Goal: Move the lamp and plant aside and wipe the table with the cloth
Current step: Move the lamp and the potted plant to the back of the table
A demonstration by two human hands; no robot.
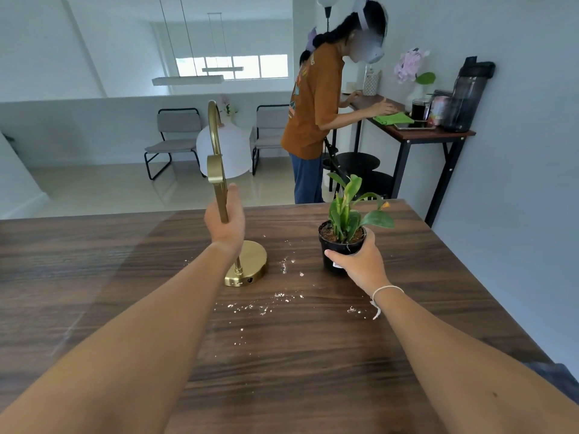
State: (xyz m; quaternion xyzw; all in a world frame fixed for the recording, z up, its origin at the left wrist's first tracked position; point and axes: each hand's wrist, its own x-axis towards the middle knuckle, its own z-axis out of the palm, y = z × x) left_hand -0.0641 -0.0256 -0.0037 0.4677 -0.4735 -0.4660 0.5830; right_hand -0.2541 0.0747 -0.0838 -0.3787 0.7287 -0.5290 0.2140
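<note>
Left hand (225, 220) grips one lamp (219, 170); right hand (360, 264) grips one plant (343, 242) (potted).

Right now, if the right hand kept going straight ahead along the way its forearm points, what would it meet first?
The right hand is already wrapped around the plant pot, so the pot is first. Beyond it the wooden table looks bare to its far edge, though depth is hard to judge.
</note>
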